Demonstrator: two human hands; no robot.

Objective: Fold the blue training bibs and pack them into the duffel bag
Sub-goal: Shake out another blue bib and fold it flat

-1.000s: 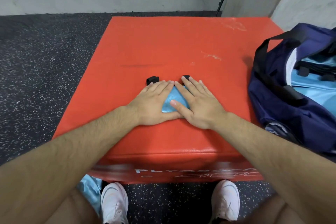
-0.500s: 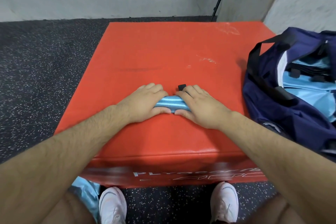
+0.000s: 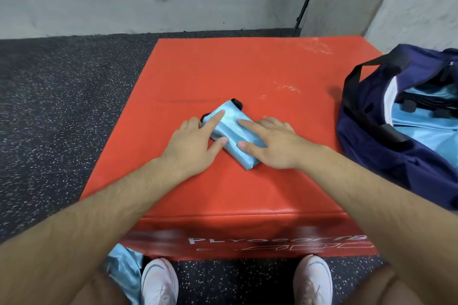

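Folding step: this bib looks done (a small tight bundle), and both hands seem to be pressing it flat.
Folded bib (image 3: 233, 135): middle of the frame, lying slanted on the red plyo box (image 3: 247, 67); light blue and shiny, with black trim (image 3: 237, 103) poking out at its far end.
Left hand (image 3: 190, 147): pointer finger straight on top, thumb against the side, not curled round it.
Right hand (image 3: 275, 145): pointer finger and thumb lie flat on the bundle.
Next move: probably grip it firmly so it stays folded, then carry it to the open duffel bag (image 3: 371, 141) at the right edge, where more blue bibs (image 3: 426, 131) sit.
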